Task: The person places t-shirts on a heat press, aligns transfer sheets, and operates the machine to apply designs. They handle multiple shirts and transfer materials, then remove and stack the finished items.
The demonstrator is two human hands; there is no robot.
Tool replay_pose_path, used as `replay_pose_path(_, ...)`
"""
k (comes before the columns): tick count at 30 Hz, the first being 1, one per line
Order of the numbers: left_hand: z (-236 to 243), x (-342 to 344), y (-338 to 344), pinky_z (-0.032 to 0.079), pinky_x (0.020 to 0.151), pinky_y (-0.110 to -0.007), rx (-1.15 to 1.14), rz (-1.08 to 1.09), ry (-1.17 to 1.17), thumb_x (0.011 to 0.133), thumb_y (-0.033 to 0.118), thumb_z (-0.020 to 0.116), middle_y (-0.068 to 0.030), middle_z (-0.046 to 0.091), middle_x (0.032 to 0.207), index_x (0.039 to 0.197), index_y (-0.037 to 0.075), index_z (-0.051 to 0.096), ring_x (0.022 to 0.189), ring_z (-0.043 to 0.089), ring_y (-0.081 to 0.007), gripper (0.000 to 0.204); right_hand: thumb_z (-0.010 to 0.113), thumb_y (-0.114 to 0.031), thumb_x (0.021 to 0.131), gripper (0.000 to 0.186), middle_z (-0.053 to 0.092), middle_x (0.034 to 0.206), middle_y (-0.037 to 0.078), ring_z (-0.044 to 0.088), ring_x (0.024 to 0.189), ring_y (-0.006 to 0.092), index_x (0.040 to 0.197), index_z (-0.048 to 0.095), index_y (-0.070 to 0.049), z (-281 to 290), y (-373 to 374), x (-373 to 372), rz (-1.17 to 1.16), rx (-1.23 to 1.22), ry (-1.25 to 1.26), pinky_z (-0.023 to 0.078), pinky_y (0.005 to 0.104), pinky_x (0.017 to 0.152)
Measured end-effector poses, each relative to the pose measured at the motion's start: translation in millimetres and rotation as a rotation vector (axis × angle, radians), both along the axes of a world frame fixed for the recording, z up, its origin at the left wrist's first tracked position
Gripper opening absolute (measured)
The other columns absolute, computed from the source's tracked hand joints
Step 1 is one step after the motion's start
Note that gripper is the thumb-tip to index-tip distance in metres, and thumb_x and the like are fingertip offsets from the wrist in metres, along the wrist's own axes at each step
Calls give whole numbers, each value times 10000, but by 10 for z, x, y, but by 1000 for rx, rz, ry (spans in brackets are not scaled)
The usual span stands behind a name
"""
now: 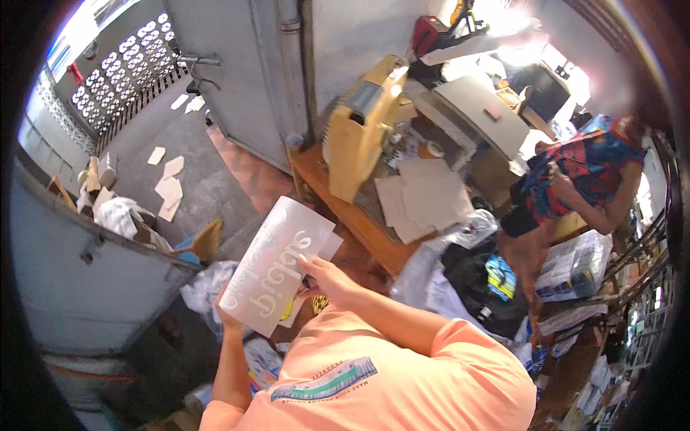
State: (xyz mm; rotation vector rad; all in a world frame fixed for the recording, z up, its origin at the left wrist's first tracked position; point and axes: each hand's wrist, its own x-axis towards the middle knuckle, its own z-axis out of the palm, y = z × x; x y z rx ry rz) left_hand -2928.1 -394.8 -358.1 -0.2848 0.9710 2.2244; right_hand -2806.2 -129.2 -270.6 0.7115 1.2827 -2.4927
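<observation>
Two Hands Steady a Lettered Sheet Beside a Crowded Bench

A person in a peach shirt (402, 366) holds a white sheet (269, 262) marked with pale, looping letters, tilted in the air just off the front edge of the bench (370, 244). The right hand (332, 281) appears to pinch the sheet's right edge, with a fingertip on its face and the other fingers curled below. The left hand (229, 320) supports the lower left corner; its fingers are largely hidden behind the sheet, so how tightly they close cannot be told. Gripping opposite sides likely keeps the thin sheet flat and its lettered face turned up to view. A second pale sheet (333, 246) juts out behind it, perhaps gathered in the same hold.

On the bench, a yellow case (365, 126) stands on its narrow side by the left corner, a position that probably saves surface space. Flat tan boards (428, 194) overlap near the front edge, seemingly laid loosely for want of room. Beyond the bench's near right corner, clear plastic (424, 276) bunches beside a black bag (478, 284). At right, a co-worker (593, 169) in a patterned sleeveless top has an arm bent. Past the grey door (241, 86), pale pieces (169, 188) lie scattered on the floor (205, 169).
</observation>
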Motion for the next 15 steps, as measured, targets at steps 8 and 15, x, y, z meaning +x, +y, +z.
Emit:
replay_pose_path(8,-123,-3736,-482,501,831,-290,-1267,97,1028,822,-10,577,-131,710,1099,1200,-27,642,962,665,-183,384,467,-463,1009,541,572,1162,76,640,803,185,1470,405,-188,-1062,719,-2862,-121,-28,-150,571,322,667)
replay_pose_path(15,-464,-4716,-693,509,806,-379,-1602,121,506,883,126,542,-225,687,979,1110,84,687,977,693,-287,273,495,-215,1010,545,635,1066,67,656,848,183,1506,296,-108,-389,900,-6169,94,41,70,563,328,738)
